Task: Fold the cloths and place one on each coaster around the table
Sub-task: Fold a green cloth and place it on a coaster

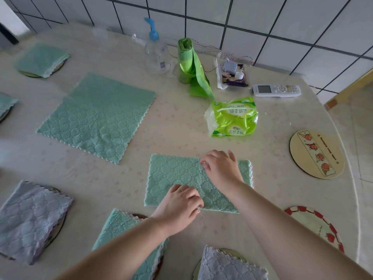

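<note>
A green cloth folded in half point(173, 178) lies on the table in front of me. My left hand point(181, 205) pinches its near edge at the middle. My right hand point(220, 168) pinches its far edge at the middle. An unfolded green cloth point(96, 118) lies flat to the left. Folded cloths cover coasters: green at far left point(41, 59), green at the left edge point(6, 104), grey at near left point(30, 219), green near me point(125, 235), grey at the bottom point(228, 265). Two coasters are bare: a cream round one point(298, 158) and a red-rimmed one point(314, 223).
At the back stand a pump bottle point(156, 51), a green bag roll point(187, 61), a small box of odds and ends point(234, 73) and a white remote point(276, 90). A green tissue pack point(232, 117) lies just beyond the folded cloth. The table's edge curves on the right.
</note>
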Available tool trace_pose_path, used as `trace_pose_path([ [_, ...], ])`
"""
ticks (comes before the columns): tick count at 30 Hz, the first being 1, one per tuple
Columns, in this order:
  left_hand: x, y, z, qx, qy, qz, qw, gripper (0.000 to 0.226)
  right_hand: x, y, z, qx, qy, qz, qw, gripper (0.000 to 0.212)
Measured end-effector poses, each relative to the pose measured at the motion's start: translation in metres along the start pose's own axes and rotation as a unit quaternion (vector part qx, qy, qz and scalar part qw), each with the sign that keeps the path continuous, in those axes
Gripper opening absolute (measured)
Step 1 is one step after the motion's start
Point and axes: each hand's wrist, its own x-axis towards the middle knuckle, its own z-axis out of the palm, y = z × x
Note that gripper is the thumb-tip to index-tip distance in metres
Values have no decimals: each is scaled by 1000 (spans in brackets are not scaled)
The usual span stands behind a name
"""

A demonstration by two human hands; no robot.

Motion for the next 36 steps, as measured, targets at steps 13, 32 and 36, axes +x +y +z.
trace_pose_path([
  [13, -1, -32, -20, 39, -4, -92, 995, 5, 12, 15, -11, -54, -10, 38, 998, 19],
  [32, -26, -52, -30, 64, -23, -38, 997, 40, -73, 2, 7, 199, -25, 212, 957, 21],
  [36, -24, -49, -29, 48, -24, -55, 997, 40, -70, 3, 3, 209, -33, 223, 952, 18],
])
